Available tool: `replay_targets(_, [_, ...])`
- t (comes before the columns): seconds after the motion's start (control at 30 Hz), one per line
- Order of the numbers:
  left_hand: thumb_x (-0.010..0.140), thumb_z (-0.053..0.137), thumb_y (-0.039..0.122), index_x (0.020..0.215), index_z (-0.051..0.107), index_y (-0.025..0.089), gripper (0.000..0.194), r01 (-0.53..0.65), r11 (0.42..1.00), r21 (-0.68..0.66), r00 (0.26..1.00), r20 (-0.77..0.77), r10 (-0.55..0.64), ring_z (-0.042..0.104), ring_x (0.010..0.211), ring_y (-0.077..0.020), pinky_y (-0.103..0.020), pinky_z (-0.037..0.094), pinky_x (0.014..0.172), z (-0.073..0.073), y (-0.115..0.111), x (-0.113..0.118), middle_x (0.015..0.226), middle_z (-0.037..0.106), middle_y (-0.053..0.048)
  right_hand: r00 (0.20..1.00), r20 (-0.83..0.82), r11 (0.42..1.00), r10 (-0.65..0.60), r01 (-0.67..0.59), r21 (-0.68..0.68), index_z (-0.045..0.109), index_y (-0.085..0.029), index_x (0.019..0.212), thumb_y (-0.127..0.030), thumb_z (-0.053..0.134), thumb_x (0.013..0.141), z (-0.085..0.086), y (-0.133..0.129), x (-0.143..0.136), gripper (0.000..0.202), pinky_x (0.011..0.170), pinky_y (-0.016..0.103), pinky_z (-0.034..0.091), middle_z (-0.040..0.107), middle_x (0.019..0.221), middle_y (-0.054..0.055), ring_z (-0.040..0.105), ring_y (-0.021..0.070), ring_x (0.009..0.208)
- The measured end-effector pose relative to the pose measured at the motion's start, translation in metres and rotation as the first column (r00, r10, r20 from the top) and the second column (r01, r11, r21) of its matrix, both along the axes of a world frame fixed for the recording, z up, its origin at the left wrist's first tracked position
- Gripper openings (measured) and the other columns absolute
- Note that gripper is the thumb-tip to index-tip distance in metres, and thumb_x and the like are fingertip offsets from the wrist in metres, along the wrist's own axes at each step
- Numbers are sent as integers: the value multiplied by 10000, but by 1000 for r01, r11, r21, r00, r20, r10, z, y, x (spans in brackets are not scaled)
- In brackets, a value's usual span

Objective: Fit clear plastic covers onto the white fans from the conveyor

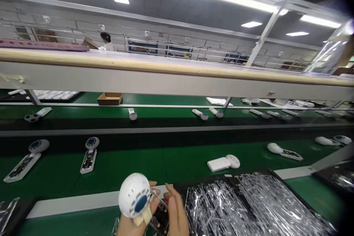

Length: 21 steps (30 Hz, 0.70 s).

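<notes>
At the bottom centre, my left hand (pixel 128 226) is closed around a white handheld device (pixel 134 194) with a round head and a dark blue oval on its face. A cream-coloured wrap shows on one finger of that hand. The device's handle is open, with a dark circuit board (pixel 159 218) exposed. My right hand (pixel 178 214) is bent against the handle's other side, fingers at a thin shiny strip (pixel 159 198) along the board's edge. Its fingertips partly hide the grip. Just right of it, black trays hold heaps of shiny, thin clear or metallic pieces (pixel 212 206).
Similar devices lie along the green conveyor (pixel 116 169), some with boards exposed (pixel 88 160), one white side up (pixel 219 164). More lie on a farther belt, near a cardboard box (pixel 110 98). A shelf beam (pixel 166 81) crosses above. A person (pixel 107 42) is in the background.
</notes>
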<state>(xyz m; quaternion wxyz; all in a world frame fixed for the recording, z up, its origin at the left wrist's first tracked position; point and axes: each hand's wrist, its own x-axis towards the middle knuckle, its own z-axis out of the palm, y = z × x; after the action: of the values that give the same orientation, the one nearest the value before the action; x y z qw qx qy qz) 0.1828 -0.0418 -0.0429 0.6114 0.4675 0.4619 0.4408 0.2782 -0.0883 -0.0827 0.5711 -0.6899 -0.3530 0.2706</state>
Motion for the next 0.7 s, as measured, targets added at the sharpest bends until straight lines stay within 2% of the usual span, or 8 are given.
replay_targets(0.07, [543,723,562,930,631,229,519,7,996,87,1000,-29,-4,652,814,-275,-396,525,813,-10,-7,2,891,701,-88,944,-303,992,-129,126,-27,634,-188,769,-619,338,853,7,8,3,530,587,300,490,586,654,43,593,196,633])
replay_targets(0.13, [531,727,551,988,603,234,570,39,995,88,998,-55,-34,649,798,-283,-410,538,772,-11,-16,3,915,695,-94,881,-433,981,-191,192,-42,499,-204,520,-658,427,789,17,12,5,532,462,262,403,453,478,-19,468,139,458])
replay_targets(0.2, [523,742,496,1098,549,249,655,92,992,82,993,-88,-84,634,896,-298,-412,527,811,-5,-24,2,1032,667,-97,891,-405,976,-204,219,-7,429,-212,445,-675,451,757,29,14,6,558,445,253,349,389,425,-42,396,113,418])
replay_targets(0.27, [546,734,444,1151,512,279,665,137,985,104,981,-150,-121,602,988,-301,-406,497,874,7,-28,0,1084,643,-78,938,-295,978,-182,204,46,447,-205,423,-675,415,774,39,16,7,588,471,259,343,413,414,-32,406,111,426])
replay_targets(0.43, [644,641,454,974,561,276,384,67,985,159,966,-258,-24,607,937,-268,-382,498,858,25,-29,2,944,655,-54,978,-158,979,-134,155,134,467,-201,417,-586,344,855,53,23,9,596,493,262,332,461,408,-19,432,107,428])
replay_targets(0.53, [632,645,447,898,559,236,350,-17,975,223,954,-289,83,611,892,-254,-364,503,833,23,-24,2,918,643,-68,980,-153,984,-126,143,104,454,-203,424,-545,322,877,46,37,6,583,491,257,325,454,413,-26,422,102,428])
replay_targets(0.6, [650,632,451,897,580,218,344,5,983,182,951,-306,52,612,895,-241,-353,490,856,18,-12,-1,918,651,-57,984,-138,993,-110,113,16,441,-208,439,-553,273,887,32,50,6,590,493,254,335,451,423,-29,431,106,440])
replay_targets(0.7, [660,631,461,917,599,187,377,69,998,10,953,-298,-63,614,930,-225,-333,486,863,0,21,-6,972,662,-53,993,-113,991,-46,31,-130,496,-196,512,-557,232,890,8,60,9,586,516,261,375,509,478,-11,489,130,486])
